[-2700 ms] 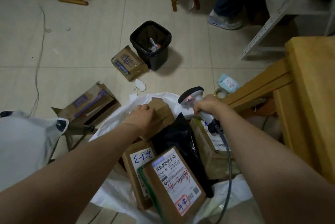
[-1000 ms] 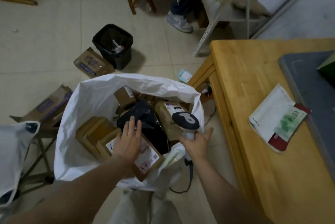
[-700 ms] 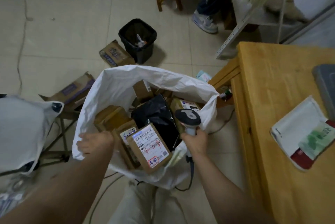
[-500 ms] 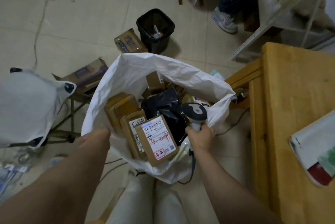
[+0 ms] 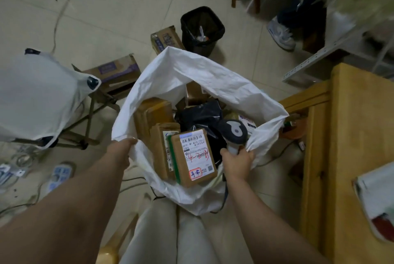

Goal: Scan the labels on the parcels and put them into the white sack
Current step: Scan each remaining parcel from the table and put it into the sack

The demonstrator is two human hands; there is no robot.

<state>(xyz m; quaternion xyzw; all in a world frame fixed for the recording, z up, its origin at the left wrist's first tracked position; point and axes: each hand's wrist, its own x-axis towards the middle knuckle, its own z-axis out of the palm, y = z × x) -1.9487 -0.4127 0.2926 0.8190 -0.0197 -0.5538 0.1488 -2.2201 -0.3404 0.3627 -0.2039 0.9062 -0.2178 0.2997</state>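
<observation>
The white sack [image 5: 191,76] is held with its mouth open upward, and parcels are stacked inside. The labelled parcel [image 5: 193,157] stands at the near side with its long axis running toward the far rim, label facing up and barcode end farthest. The left grip [image 5: 122,148] is closed over the sack's left rim. The right grip [image 5: 236,161] is closed round the handle of the scanner [image 5: 233,133], head uppermost. The sack's right rim appears to be pinched in the same grip.

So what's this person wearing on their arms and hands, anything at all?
Nothing that shows. No sleeves come into view, the left hand and right hand have no gloves, and no watch, band or ring is visible.
</observation>
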